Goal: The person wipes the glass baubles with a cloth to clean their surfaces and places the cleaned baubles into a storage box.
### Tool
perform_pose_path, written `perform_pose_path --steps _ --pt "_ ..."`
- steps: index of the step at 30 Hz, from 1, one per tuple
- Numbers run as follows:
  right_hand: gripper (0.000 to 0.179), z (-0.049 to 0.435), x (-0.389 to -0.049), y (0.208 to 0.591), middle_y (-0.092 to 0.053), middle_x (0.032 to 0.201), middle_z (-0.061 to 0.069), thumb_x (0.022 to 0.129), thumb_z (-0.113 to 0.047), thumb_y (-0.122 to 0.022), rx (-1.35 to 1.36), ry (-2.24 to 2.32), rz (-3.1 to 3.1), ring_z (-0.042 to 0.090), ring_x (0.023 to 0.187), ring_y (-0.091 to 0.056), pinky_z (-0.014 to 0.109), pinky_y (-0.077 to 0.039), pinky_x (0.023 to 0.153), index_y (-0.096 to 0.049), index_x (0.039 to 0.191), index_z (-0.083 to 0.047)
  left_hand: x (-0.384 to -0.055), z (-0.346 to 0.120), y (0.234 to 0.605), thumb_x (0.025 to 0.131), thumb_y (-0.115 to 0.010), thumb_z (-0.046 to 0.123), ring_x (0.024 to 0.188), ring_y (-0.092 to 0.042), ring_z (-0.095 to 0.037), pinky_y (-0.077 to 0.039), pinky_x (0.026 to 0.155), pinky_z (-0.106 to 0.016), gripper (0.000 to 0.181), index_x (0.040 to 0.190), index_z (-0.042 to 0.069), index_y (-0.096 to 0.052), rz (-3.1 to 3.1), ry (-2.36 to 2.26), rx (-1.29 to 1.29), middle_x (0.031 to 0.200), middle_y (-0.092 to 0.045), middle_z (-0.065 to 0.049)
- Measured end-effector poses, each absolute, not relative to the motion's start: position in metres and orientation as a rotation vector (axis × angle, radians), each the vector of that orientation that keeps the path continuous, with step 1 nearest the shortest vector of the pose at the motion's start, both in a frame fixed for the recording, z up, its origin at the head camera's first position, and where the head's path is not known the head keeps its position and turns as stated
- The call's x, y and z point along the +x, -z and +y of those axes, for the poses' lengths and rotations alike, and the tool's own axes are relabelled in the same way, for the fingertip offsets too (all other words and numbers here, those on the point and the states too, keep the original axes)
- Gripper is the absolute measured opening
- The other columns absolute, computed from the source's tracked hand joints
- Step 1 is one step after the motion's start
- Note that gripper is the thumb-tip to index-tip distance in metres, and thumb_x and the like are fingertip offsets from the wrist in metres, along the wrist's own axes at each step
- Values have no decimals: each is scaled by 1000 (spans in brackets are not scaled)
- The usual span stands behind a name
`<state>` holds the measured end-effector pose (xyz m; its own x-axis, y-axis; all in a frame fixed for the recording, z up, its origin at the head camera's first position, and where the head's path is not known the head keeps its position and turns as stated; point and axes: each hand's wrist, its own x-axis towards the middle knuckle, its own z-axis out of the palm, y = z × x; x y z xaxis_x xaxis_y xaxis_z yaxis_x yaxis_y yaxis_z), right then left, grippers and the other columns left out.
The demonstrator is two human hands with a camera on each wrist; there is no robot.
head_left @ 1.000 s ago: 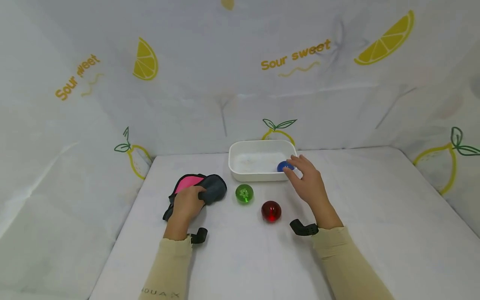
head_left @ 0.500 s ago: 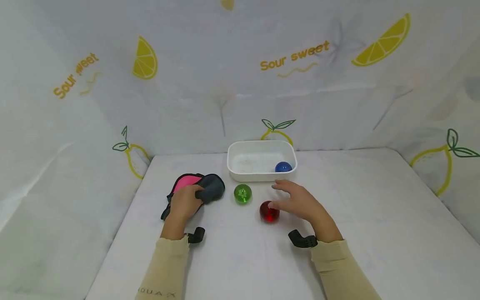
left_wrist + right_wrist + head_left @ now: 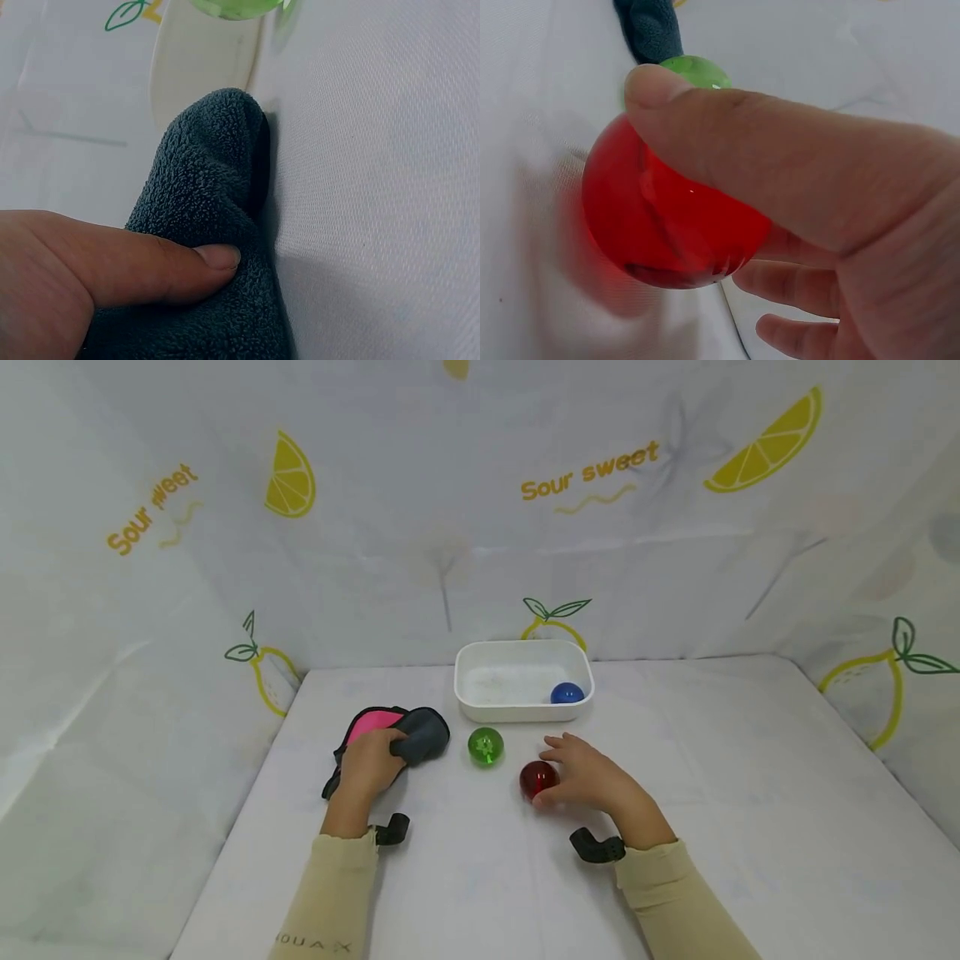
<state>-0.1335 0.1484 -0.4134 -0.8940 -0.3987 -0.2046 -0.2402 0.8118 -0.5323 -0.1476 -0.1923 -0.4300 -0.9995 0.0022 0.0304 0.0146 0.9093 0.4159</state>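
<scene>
My left hand [image 3: 370,766] grips a dark grey-green terry cloth piece [image 3: 422,737] with a pink panel and black edging, at the left of the table. Up close in the left wrist view, the thumb [image 3: 161,266] presses on its thick pile; the other fingers are hidden. My right hand [image 3: 592,781] is around a clear red ball [image 3: 534,779], thumb on the near side and fingers spread on the far side. In the right wrist view the thumb lies across the red ball [image 3: 660,217]; whether the fingers touch it is hidden.
A clear green ball [image 3: 486,747] lies between the cloth and the red ball. Behind it stands a white tub [image 3: 517,713] with a blue ball [image 3: 567,693] in its right front corner. A white lemon-printed sheet [image 3: 480,527] hangs at the back.
My right hand has come from over the tub's right end, back toward me and down around the red ball. The blue ball is left in the tub. My left hand stays on the cloth.
</scene>
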Motion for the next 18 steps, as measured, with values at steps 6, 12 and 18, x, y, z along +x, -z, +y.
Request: perform_pose_path --steps 6,12,18 --pt "71 148 -133 419 -44 152 11 70 -40 -87 -487 770 2670 39 148 -22 60 -31 113 -65 127 -5 -147 -193 430 83 -75 10 115 -61 -36 -49 94 -59 35 117 17 -72 -3042 658 3 122 -69 -11" --pt "75 145 -132 423 -46 151 9 68 -42 -87 -457 798 2649 38 148 -22 60 -31 112 -64 129 -6 -147 -193 430 83 -75 11 114 -62 -36 -49 93 -58 35 117 17 -72 -3047 652 7 122 -69 -12" --pt "77 145 -131 426 -53 145 10 68 -44 -86 -485 812 2663 35 146 -29 56 -33 113 -63 130 -5 -147 -193 431 83 -76 11 113 -62 -35 -50 92 -56 35 117 17 -72 -3046 653 15 121 -69 -12"
